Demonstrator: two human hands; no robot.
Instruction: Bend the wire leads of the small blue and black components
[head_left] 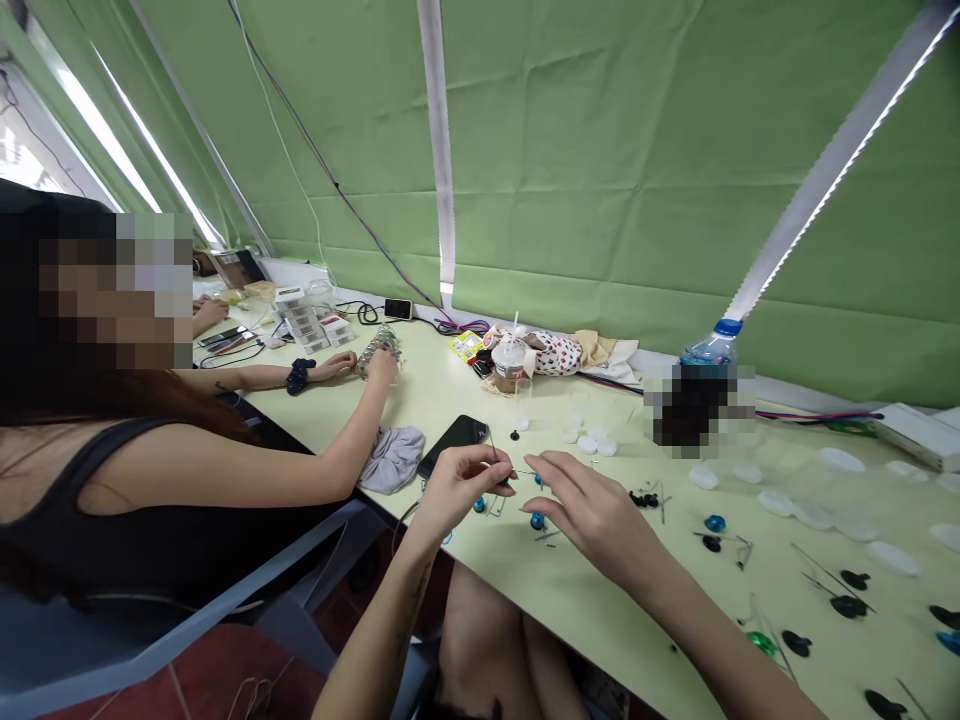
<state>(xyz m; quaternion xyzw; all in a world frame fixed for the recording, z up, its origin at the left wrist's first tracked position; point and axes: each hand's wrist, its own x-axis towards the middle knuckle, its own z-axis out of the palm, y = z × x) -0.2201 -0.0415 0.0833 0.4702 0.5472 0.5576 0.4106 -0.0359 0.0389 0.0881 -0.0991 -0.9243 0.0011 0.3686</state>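
Observation:
My left hand point(459, 482) is closed in a pinch above the near edge of the table, around a small dark part with a thin metal rod point(492, 440) sticking up from it. A fine wire-like piece point(523, 472) runs from those fingertips toward my right hand point(589, 505). That hand is open, its fingers stretched out and its thumb apart from them; whether a fingertip touches the wire is too small to tell. Beneath and between the hands lie blue round pieces point(538, 520) with bent metal wires.
A phone point(459, 440) and a grey scrunchie point(392, 460) lie beyond my left hand. At right are black discs point(849, 606), a green piece point(761, 642) and clear cups with white bases point(892, 558). A lidded drink cup point(510, 365) stands behind. A co-worker point(225, 450) sits at left, handling something shiny.

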